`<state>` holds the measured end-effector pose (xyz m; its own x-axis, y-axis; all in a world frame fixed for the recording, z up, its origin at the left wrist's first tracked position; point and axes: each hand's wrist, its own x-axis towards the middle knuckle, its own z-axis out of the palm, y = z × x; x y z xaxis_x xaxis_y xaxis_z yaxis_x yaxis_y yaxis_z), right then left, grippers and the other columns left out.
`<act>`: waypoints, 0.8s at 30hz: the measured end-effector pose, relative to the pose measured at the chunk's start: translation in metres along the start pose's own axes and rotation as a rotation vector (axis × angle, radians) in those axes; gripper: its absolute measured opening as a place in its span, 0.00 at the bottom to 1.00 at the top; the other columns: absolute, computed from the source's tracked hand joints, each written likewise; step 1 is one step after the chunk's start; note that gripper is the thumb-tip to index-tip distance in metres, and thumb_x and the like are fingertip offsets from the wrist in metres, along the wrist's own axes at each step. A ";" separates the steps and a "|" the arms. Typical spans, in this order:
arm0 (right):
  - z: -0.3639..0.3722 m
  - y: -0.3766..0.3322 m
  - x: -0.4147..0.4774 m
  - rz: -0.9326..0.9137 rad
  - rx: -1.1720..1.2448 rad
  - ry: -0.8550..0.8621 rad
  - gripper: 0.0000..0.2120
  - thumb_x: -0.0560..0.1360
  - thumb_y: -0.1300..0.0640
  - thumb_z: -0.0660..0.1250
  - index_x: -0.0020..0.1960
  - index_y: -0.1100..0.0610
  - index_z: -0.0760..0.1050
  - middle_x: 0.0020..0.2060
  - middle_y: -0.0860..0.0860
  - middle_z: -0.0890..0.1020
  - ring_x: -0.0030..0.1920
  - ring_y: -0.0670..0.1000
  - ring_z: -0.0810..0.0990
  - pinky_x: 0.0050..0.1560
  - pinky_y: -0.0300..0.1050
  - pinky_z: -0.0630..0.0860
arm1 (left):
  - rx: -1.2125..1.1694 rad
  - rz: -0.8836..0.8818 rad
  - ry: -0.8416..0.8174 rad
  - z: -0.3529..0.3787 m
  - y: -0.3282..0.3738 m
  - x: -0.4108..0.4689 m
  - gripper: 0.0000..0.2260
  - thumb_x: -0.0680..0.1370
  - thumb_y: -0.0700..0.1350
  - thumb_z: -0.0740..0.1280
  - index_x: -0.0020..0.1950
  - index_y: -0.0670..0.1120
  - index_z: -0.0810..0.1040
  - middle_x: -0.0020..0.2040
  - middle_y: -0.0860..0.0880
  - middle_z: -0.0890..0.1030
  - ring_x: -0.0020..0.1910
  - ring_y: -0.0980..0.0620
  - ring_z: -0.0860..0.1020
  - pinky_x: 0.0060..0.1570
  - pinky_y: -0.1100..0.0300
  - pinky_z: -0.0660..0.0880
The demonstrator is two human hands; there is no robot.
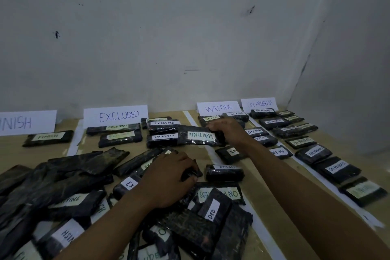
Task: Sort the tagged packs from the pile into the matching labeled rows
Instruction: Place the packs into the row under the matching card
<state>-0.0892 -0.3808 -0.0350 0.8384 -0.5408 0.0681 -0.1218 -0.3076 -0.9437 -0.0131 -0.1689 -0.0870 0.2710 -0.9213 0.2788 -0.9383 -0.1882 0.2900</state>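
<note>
My right hand point(226, 131) grips one end of a black pack tagged WAITING point(199, 135), held just above the table between the EXCLUDED and WAITING rows. My left hand point(168, 177) rests on the pile point(84, 192) of black tagged packs at the front left, its fingers curled round the end of a dark pack point(191, 173) whose tag is hidden. Standing cards read FINISH point(25, 122), EXCLUDED point(116, 115), WAITING point(218, 107) and ON PROGRESS point(259, 104).
Rows of sorted packs lie under each card on the wooden table point(263, 192), parted by white tape strips point(211, 152). The ON PROGRESS row point(312, 152) runs along the right. A grey wall point(190, 38) stands right behind the cards.
</note>
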 end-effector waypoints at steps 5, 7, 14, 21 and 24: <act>-0.008 -0.002 -0.012 -0.016 0.071 -0.001 0.05 0.76 0.62 0.66 0.44 0.60 0.81 0.38 0.55 0.83 0.37 0.51 0.81 0.35 0.38 0.75 | -0.003 0.001 0.006 0.000 0.000 0.000 0.17 0.73 0.62 0.52 0.54 0.60 0.76 0.49 0.60 0.74 0.52 0.56 0.72 0.49 0.59 0.64; -0.012 -0.002 -0.018 -0.013 0.140 0.046 0.04 0.74 0.64 0.67 0.41 0.59 0.78 0.37 0.53 0.81 0.34 0.47 0.80 0.33 0.36 0.74 | -0.016 -0.002 0.002 -0.001 0.001 -0.001 0.18 0.73 0.62 0.52 0.54 0.60 0.76 0.49 0.60 0.74 0.51 0.56 0.72 0.50 0.58 0.66; -0.051 0.014 -0.074 0.057 0.328 0.229 0.13 0.71 0.74 0.63 0.44 0.56 0.71 0.33 0.51 0.81 0.33 0.50 0.80 0.28 0.40 0.74 | 0.020 0.014 -0.029 -0.003 0.003 0.000 0.21 0.73 0.62 0.49 0.56 0.58 0.76 0.50 0.58 0.75 0.51 0.55 0.72 0.51 0.59 0.66; -0.061 0.051 -0.132 0.204 0.153 0.507 0.17 0.70 0.72 0.68 0.48 0.50 0.77 0.47 0.55 0.83 0.46 0.56 0.83 0.46 0.56 0.81 | 0.063 0.026 -0.070 -0.002 0.003 0.007 0.20 0.74 0.63 0.51 0.56 0.59 0.75 0.50 0.59 0.74 0.51 0.57 0.72 0.49 0.60 0.64; -0.050 0.056 -0.131 0.320 0.170 0.474 0.14 0.68 0.69 0.72 0.49 0.58 0.74 0.46 0.59 0.84 0.41 0.57 0.85 0.45 0.57 0.82 | 0.035 0.030 -0.061 -0.001 0.002 0.007 0.23 0.72 0.64 0.49 0.57 0.59 0.76 0.50 0.60 0.74 0.50 0.58 0.71 0.49 0.60 0.65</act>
<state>-0.2325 -0.3660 -0.0802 0.4409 -0.8884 -0.1280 -0.2099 0.0366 -0.9770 -0.0131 -0.1756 -0.0836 0.2306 -0.9453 0.2305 -0.9530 -0.1715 0.2497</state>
